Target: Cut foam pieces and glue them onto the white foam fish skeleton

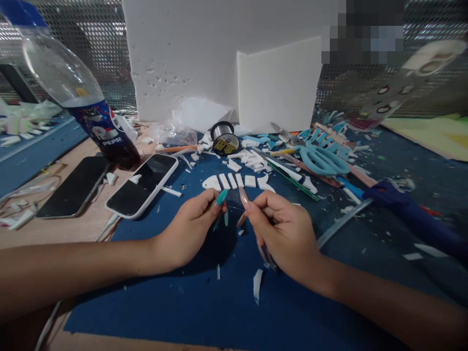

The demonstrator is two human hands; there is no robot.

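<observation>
Over the blue mat (pixel 153 302), my left hand (pixel 193 222) is closed in a pinch, its long green nails pointing forward. Facing it, my right hand (pixel 281 226) pinches too, with long pinkish-brown nails. A faint thin line seems to run between the fingertips, but I cannot make out what either hand holds. Just beyond them lies a row of white foam pieces shaped like a fish skeleton: a pointed head (pixel 212 183) with a small hole, several short bars (pixel 232 181) and a forked tail (pixel 265 183). Behind the row stands a spool of clear line (pixel 224 138).
At left are a Pepsi bottle (pixel 104 126), a dark phone (pixel 75 187) and a white-cased phone (pixel 142 185). Blue-handled scissors (pixel 321 160), foam scraps (pixel 252 158) and a dark-blue-handled tool (pixel 405 209) lie right of centre. White foam boards (pixel 278 87) stand behind.
</observation>
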